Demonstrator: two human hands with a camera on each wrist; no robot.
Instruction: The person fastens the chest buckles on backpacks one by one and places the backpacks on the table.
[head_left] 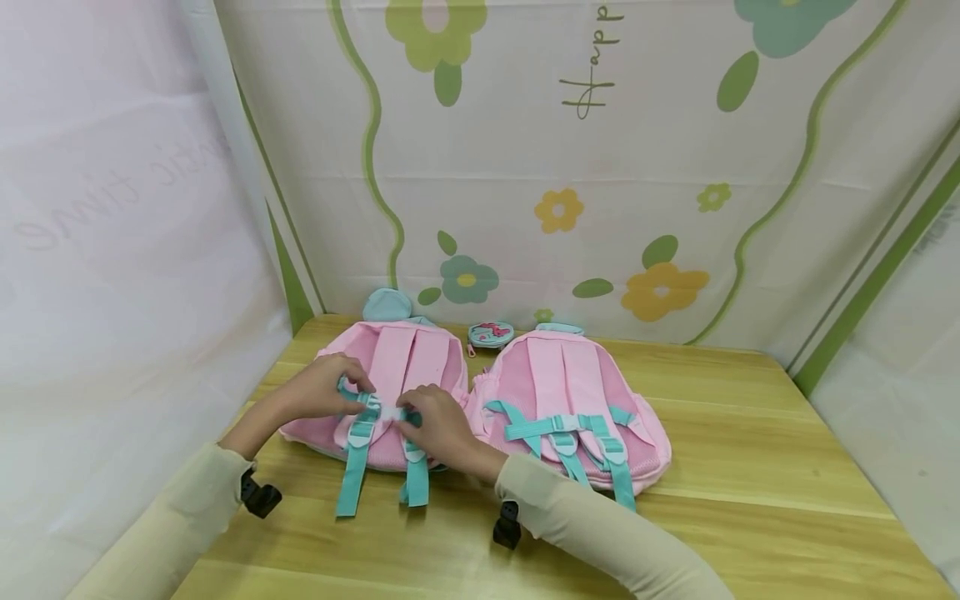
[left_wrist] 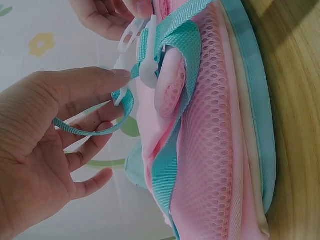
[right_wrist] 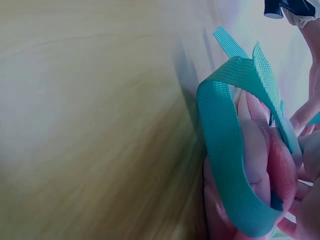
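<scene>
The left pink backpack [head_left: 348, 342] lies with its shoulder straps facing up. Over its straps, my left hand [head_left: 330, 387] pinches the white chest-strap buckle [left_wrist: 121, 62] between thumb and forefinger. A loop of teal webbing [left_wrist: 92, 132] hangs by those fingers. My right hand [head_left: 442, 425], opposite, has bent fingers at the other side of the buckle, seen at the top of the left wrist view. Whether the two buckle halves are joined cannot be told. White strap adjusters [head_left: 361, 433] and loose teal strap ends [head_left: 351, 483] lie below the hands.
Another pink backpack [head_left: 506, 379] lies to the right, its teal chest strap [head_left: 528, 429] running across both shoulder straps. Behind them sits a small round teal pouch [head_left: 491, 334] on the wooden table [head_left: 720, 417]. A flower-printed curtain [head_left: 487, 150] hangs at the back.
</scene>
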